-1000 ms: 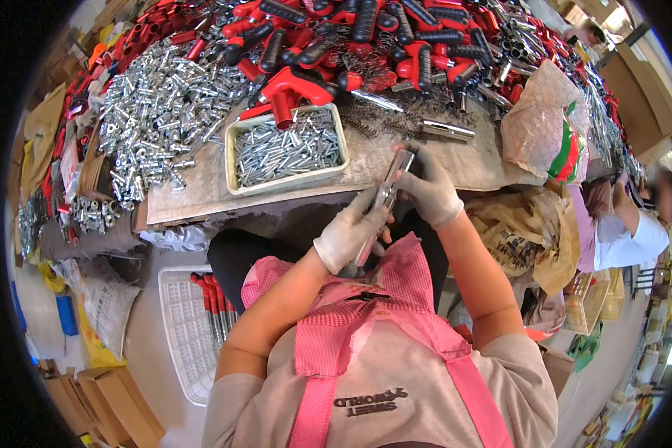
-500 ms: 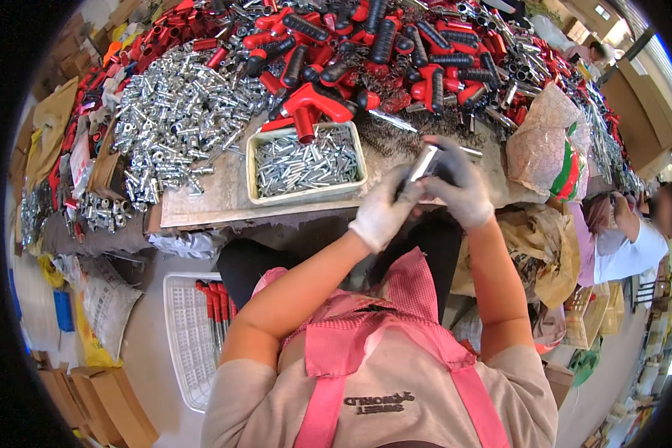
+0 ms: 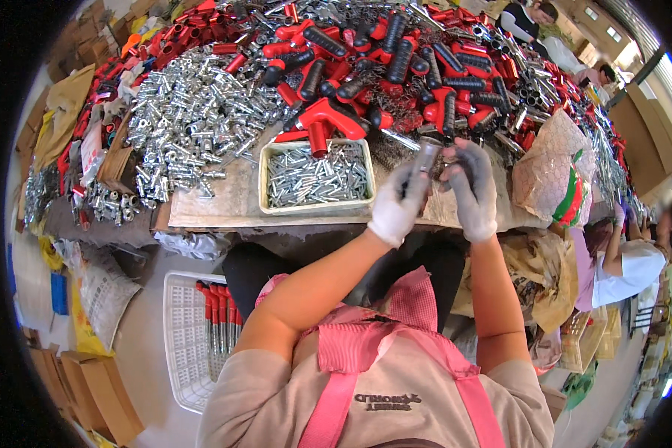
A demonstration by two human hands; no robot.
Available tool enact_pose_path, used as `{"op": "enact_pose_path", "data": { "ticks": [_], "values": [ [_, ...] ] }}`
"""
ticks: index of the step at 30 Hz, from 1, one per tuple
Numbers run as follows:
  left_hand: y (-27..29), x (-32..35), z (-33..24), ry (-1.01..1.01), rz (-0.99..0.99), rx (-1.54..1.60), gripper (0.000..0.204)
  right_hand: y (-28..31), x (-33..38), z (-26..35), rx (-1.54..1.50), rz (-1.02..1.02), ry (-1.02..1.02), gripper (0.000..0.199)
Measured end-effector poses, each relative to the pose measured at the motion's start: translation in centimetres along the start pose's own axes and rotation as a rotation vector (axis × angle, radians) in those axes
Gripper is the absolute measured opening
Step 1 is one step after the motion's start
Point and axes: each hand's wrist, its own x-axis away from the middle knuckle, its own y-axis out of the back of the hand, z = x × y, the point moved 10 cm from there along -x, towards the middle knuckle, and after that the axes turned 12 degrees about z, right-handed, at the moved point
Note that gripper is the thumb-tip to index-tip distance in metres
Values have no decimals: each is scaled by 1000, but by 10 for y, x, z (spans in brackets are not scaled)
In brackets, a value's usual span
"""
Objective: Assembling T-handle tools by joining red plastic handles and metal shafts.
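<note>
My left hand [image 3: 397, 209], in a white glove, is closed around a short silver metal tube [image 3: 427, 155] that stands nearly upright over the table's front edge. Just to its right, my gloved right hand [image 3: 473, 196] has its fingers curled together. Whatever lies between those fingertips is too small and dark to make out. Left of my hands, a cream tray [image 3: 263, 179] holds many small metal pins [image 3: 317, 175]. A red T-shaped handle [image 3: 327, 123] rests across the tray's back rim. Loose dark springs [image 3: 396, 101] lie beyond my hands.
Black-and-red handles [image 3: 399, 60] are heaped at the back, with silver metal fittings [image 3: 187, 112] piled on the left. A plastic bag [image 3: 549, 172] sits at the right. Below, a white basket [image 3: 183, 351] holds red-handled tools [image 3: 218, 313]. Other people work at the right.
My hands have drawn apart; the right has shifted slightly right. The metal tube, earlier tilted between both hands, now stands more upright in my left. The view has shifted a little.
</note>
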Motion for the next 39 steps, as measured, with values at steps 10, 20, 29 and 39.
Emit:
{"op": "enact_pose_path", "data": {
  "ticks": [10, 20, 29, 39],
  "values": [
    [65, 128, 2, 379, -277, 809, 34, -187, -98, -29, 1108, 389, 83, 43],
    [104, 137, -30, 291, -45, -2, 26, -109, -71, -37, -275, 386, -212, 26],
    [79, 111, -51, 274, 172, -899, 42, -85, 2, -12, 209, 503, -391, 21],
    [51, 109, -28, 284, 425, -896, 42, -75, 59, -28, 139, 386, -383, 22]
  ]
}}
